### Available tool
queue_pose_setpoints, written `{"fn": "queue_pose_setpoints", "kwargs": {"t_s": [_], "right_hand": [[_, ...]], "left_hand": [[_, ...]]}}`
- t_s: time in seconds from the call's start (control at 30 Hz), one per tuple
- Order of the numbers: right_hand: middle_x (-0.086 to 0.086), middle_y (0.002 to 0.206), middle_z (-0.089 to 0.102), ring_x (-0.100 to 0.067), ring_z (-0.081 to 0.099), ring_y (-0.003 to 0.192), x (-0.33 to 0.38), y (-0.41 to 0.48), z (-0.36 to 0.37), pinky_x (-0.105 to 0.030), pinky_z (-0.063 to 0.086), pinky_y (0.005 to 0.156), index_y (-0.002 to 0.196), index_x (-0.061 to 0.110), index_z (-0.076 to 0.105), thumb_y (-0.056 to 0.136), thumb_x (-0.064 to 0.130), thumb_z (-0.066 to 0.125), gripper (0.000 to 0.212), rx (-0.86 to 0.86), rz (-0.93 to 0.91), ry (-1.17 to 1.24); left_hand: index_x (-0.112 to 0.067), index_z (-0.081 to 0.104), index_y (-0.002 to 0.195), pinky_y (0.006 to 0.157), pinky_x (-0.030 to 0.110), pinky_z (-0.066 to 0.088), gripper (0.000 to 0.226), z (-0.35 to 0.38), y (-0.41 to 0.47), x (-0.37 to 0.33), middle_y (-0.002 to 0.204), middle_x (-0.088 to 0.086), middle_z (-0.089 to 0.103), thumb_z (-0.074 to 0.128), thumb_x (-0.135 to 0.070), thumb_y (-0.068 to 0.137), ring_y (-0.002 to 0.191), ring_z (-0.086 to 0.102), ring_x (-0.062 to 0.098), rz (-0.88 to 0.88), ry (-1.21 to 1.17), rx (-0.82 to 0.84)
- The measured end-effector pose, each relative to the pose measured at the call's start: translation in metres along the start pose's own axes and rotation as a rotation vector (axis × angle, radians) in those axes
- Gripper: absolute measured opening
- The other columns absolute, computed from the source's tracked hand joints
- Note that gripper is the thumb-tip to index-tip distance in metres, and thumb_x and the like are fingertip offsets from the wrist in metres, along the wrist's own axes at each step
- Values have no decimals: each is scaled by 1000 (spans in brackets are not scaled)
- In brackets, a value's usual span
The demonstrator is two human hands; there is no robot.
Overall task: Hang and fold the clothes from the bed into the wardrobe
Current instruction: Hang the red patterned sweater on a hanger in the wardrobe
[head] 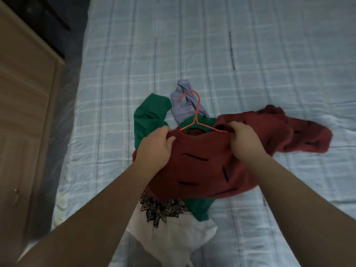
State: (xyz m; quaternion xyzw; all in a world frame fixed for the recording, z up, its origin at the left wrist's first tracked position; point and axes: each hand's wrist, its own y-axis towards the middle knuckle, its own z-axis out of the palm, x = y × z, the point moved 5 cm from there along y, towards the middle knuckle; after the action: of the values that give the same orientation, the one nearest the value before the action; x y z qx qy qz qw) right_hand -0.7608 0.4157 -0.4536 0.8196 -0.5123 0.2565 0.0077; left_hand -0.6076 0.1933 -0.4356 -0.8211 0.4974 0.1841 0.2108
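Fingers [164,130] of left hand [156,145] and right hand [243,140] pinch maroon shirt [202,166] shoulders, orange hanger [196,112] between.

1. The far half of the bed [250,45] lies bare.
2. A heap of clothes [169,234], with a red garment [202,166] on top, blocks its near middle.
3. A wooden cabinet [25,93] stands beside its left edge, leaving a narrow gap.

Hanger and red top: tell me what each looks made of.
The hanger: thin orange rod, smoothly bent into a hook, probably plastic-coated wire or slim plastic. The red top: soft matte cloth, since it bunches and drapes; weave too blurred to tell.
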Motion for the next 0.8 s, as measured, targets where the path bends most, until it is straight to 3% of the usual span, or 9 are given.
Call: {"fn": "queue_pose_setpoints", "kwargs": {"t_s": [0.1,0.23,0.33,0.43,0.5,0.6,0.7,0.8], "right_hand": [[-9,106,67,-38,61,99,28,-39,-45,-51,50,86,111,23,56,83,20,44,31,-54,-43,87],[-3,108,71,-26,64,102,61,-100,-103,-36,49,87,116,23,56,88,10,59,31,-138,-75,213],[3,104,71,-16,64,97,80,-148,-139,-25,44,84,106,32,58,85,13,68,30,-159,-58,276],[4,99,67,-14,62,88,103,-196,-170,-25,41,77,102,36,56,80,16,74,35,-176,-49,296],[5,99,63,-12,60,82,124,-230,-193,-26,43,73,114,31,55,80,17,76,42,-212,-67,316],[9,96,60,-5,60,84,160,-283,-229,-8,39,68,132,24,46,87,14,70,52,-296,-136,331],[17,98,58,8,57,88,194,-336,-267,-4,37,71,138,27,41,89,14,68,58,-367,-198,313],[12,110,57,10,57,92,223,-384,-303,-3,39,76,142,32,36,84,6,71,73,-415,-290,285]], "left_hand": [[-14,58,111,80,41,47,19,-39,-29,-16,104,8,65,48,-27,101,95,61,31,15,-46,-61],[-15,58,111,77,41,47,19,-95,-71,-39,102,9,66,45,-26,101,93,60,32,56,-35,-113],[-18,56,108,76,42,48,16,-136,-109,-54,100,7,65,46,-26,100,91,61,30,115,-8,-140],[-23,57,107,81,43,49,13,-180,-153,-65,103,3,65,48,-27,98,97,60,28,171,-52,-187],[-24,59,105,82,42,49,13,-212,-180,-73,104,1,66,50,-25,97,98,60,27,197,-96,-232],[-24,57,99,77,40,46,8,-258,-221,-89,96,-2,65,49,-24,98,91,60,25,240,-165,-290],[-30,51,93,70,33,36,9,-309,-262,-109,82,-12,56,48,-24,99,80,54,17,299,-192,-377],[-26,59,101,71,30,33,10,-364,-304,-129,85,-14,54,50,-22,99,82,49,11,379,-189,-483]]}}
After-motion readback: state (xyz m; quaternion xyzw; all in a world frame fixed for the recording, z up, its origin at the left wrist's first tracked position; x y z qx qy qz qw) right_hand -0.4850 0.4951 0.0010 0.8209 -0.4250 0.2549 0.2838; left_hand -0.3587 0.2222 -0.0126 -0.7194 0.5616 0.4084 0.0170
